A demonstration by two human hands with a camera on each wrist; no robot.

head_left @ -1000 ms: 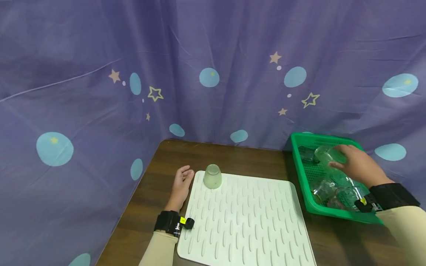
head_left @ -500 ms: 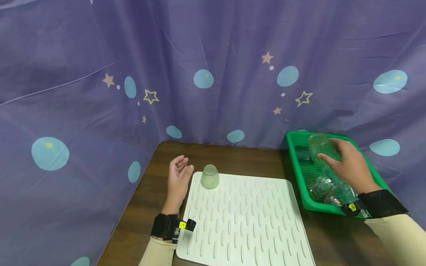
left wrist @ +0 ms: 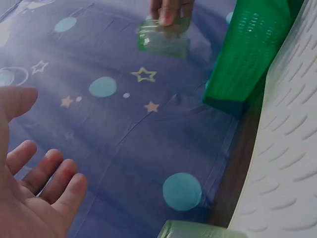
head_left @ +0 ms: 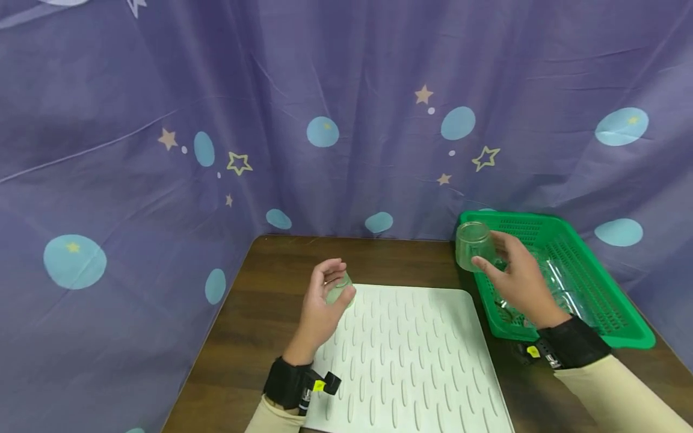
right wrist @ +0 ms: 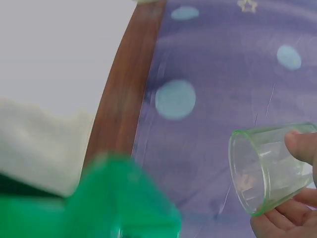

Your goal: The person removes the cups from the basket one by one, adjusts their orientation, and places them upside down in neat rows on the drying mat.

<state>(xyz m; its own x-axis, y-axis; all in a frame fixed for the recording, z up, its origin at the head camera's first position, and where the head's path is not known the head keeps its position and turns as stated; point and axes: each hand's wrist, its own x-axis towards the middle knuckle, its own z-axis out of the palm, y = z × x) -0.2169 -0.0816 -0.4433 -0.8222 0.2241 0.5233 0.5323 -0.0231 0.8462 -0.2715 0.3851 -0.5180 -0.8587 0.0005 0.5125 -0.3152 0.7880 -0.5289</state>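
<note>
My right hand (head_left: 520, 279) grips a clear green-tinted glass tumbler (head_left: 468, 249), raised just past the near-left rim of the green basket. In the right wrist view, thumb and fingers hold the tumbler (right wrist: 275, 173) from opposite sides. A second greenish tumbler (head_left: 337, 293) stands upside down on the far left corner of the white ridged mat (head_left: 417, 355), partly hidden behind my left hand (head_left: 318, 313). The left wrist view shows the left hand (left wrist: 37, 198) with spread, slightly bent fingers and nothing in it; that tumbler (left wrist: 200, 230) appears apart from it at the bottom edge.
The green plastic basket (head_left: 622, 300) stands right of the mat with several clear glasses (head_left: 557, 276) in it, partly covered by my right hand. Brown wooden tabletop (head_left: 233, 337) surrounds the mat. A purple patterned curtain (head_left: 373, 168) hangs along the back and left.
My right hand has lifted the tumbler out of the basket and carried it left. The left hand has moved right, now in front of the tumbler on the mat.
</note>
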